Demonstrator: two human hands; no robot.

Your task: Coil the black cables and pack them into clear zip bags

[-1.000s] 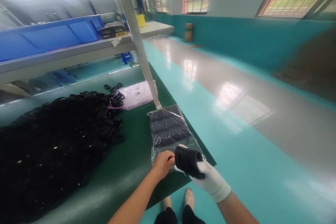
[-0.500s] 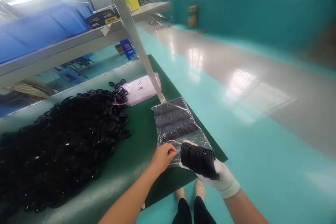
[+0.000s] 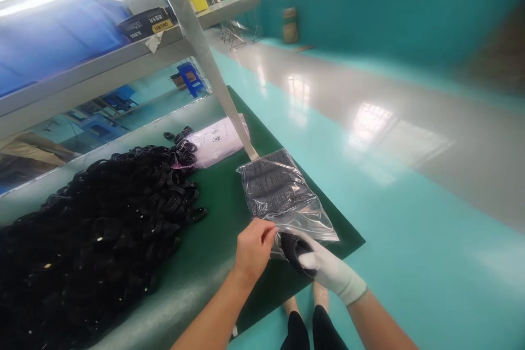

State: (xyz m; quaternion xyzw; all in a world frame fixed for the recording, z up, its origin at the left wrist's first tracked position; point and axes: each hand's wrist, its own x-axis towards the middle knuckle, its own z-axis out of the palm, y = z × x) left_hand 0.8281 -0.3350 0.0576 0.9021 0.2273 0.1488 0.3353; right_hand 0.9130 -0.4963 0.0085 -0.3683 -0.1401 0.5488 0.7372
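My bare left hand (image 3: 256, 246) pinches the near edge of a clear plastic bag (image 3: 318, 221), lifting its mouth. Rows of black rings (image 3: 274, 180) lie packed flat inside the bag. In a white glove, my right hand (image 3: 334, 270) grips a stack of black rings (image 3: 293, 249), with the thumb inside the end ring. The front of that stack is at the bag's mouth; how far in it reaches I cannot tell. Left of my hands, a large heap of loose black rings (image 3: 102, 235) spreads over the table.
The green tabletop (image 3: 219, 197) ends at a corner on the right. A metal post (image 3: 217, 76) rises beside the bag and carries a shelf (image 3: 106, 71) with a black box (image 3: 143, 24). Behind the heap lies a pale printed bag (image 3: 217, 142).
My right hand has turned the ring stack end-on and brought it left to the bag's mouth. My left hand has raised the bag's edge.
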